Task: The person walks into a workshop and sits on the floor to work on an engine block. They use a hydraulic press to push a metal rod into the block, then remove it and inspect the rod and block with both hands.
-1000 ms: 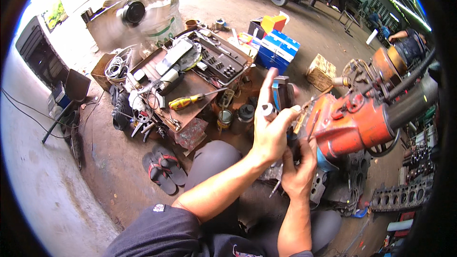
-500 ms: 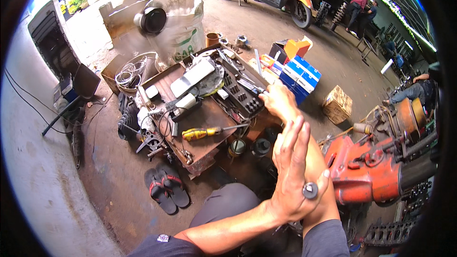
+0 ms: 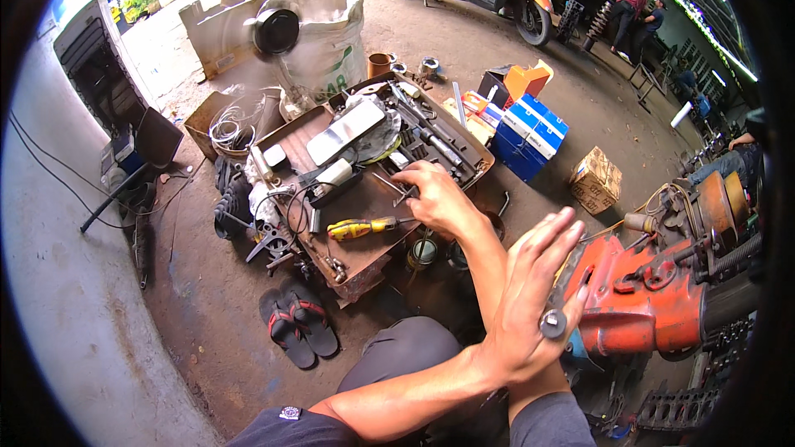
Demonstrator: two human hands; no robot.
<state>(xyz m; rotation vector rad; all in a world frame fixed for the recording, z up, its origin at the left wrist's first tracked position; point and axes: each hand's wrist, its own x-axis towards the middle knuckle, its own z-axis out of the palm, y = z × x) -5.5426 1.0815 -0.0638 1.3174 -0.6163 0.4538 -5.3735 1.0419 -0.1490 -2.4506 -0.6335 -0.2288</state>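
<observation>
Tray (image 3: 464,142) of tools sits on oily workshop floor (image 3: 207,323).

Both forearms are bare from the elbow down; no gloves, watch or wristband shows on the left hand (image 3: 526,306) or the right hand (image 3: 439,199). The left sleeve (image 3: 286,430) is short and dark, almost black, with a small round pale patch near its hem. The right sleeve (image 3: 551,422) is grey and also ends above the elbow. Below the arms, a bent knee shows in dark grey trousers (image 3: 406,348).
</observation>
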